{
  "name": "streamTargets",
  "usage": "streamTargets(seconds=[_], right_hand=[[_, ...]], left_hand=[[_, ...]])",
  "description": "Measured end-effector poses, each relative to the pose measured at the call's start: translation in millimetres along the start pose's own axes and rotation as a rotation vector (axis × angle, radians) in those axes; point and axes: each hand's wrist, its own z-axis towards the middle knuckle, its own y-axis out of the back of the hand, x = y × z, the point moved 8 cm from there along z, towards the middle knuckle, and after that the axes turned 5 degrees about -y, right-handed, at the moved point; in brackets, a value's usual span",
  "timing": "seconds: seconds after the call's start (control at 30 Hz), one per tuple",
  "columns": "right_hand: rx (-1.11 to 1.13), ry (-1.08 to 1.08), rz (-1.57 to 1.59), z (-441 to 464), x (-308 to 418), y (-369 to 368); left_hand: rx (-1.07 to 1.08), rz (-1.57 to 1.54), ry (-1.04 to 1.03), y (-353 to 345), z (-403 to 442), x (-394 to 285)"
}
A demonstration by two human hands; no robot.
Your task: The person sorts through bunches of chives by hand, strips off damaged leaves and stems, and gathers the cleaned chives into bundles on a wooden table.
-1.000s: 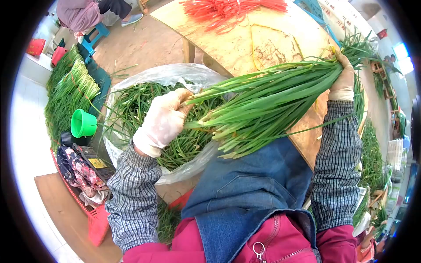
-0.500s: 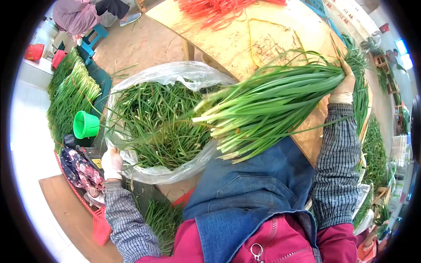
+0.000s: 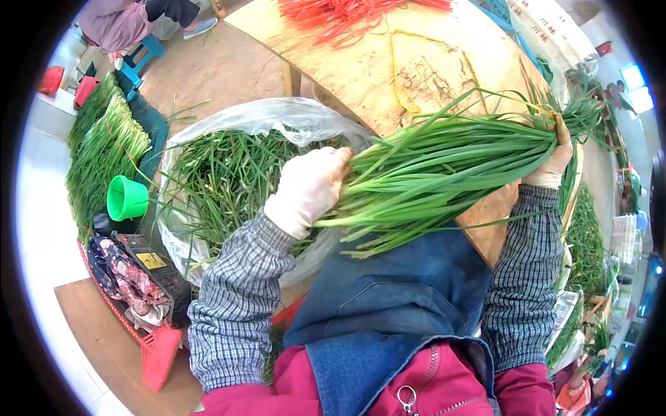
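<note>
A bunch of garlic chives stretches sideways above my lap and the table edge, pale stem ends to the left, leaf tips to the right. My right hand, gloved at the wrist, is closed round the leafy end. At the stem end, my left hand in a whitish glove has its fingers closed on some of the stems; the fingertips are partly hidden. Below and behind that hand is a clear plastic bag filled with loose green leaves and trimmings.
Red plastic ties lie on the wooden table, with a yellow strip nearby. Bundled chives, a green bucket and a basket with floral cloth stand at left. Another person sits at the far left.
My left hand has come from the bag's left rim across to the stem end of the chives and closed there. My right hand still holds the leafy end, slightly lower.
</note>
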Motion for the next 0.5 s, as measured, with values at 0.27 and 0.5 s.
streamTargets(seconds=[0.27,0.5], right_hand=[[0.143,-0.105,0.106,2.1,-0.1,11.6],[0.153,-0.059,-0.008,6.2,9.4,11.0]], left_hand=[[0.124,0.499,0.319,65.6,-159.1,114.5],[-0.144,-0.065,0.03,61.5,-61.0,16.3]])
